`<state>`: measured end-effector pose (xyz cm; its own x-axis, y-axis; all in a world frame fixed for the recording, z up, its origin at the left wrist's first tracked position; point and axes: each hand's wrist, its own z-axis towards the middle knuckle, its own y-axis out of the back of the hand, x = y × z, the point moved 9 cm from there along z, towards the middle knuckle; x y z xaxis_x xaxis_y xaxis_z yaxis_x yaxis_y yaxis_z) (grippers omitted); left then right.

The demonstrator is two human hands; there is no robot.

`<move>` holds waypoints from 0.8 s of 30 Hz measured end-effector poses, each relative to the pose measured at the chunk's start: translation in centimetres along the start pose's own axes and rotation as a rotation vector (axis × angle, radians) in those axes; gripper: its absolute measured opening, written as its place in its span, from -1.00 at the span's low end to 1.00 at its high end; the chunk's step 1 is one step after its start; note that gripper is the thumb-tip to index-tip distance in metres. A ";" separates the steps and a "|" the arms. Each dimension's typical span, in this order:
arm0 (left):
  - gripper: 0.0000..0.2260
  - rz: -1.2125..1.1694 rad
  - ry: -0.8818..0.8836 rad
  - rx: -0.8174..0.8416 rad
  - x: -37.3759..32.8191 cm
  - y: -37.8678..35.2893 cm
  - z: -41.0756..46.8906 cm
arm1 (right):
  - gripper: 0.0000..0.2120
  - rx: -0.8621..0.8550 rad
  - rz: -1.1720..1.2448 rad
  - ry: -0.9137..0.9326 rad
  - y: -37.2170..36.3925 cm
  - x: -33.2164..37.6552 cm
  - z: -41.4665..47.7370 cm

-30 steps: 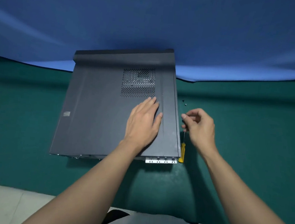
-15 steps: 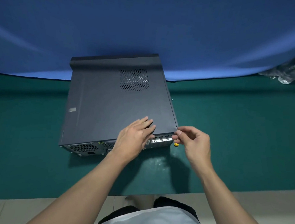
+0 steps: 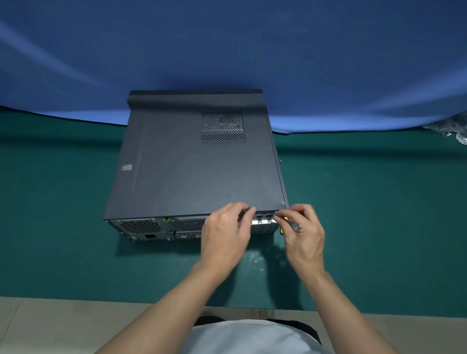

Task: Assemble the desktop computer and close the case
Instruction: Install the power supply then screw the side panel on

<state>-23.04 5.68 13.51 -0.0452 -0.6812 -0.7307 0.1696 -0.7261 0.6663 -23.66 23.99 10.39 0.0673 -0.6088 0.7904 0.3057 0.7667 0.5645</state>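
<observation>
Left hand: fingers bent at the rear edge of the computer case, blurred; I cannot tell its grip. Right hand: thumb and forefinger pressed together at the case's rear right corner; I cannot make out what they pinch. Yellow screwdriver handle: on the green desk, partly behind that hand. Case: lying flat mid-desk, side panel on, rear ports facing me, vent grille toward the far end. Blue cloth: backdrop beyond.
</observation>
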 end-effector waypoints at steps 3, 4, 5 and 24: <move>-0.81 -0.298 0.420 0.154 2.0 -3.6 -1.4 | -0.95 0.010 0.002 0.056 -0.2 -0.1 0.3; -0.82 -0.378 0.521 0.176 2.3 -4.6 -1.9 | -0.95 0.012 -0.004 0.079 -0.3 -0.1 0.4; -0.83 -0.438 0.602 0.186 2.6 -5.3 -2.3 | -0.95 0.013 -0.015 0.105 -0.4 0.0 0.5; -0.85 -0.821 0.896 0.179 2.1 -8.8 -2.8 | -0.90 0.016 -0.065 0.209 -0.2 -0.1 0.7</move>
<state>-21.84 10.87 5.66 0.6295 0.2381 -0.7396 0.2692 -0.9598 -0.0798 -24.39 24.04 10.34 0.2435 -0.6848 0.6868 0.3012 0.7265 0.6176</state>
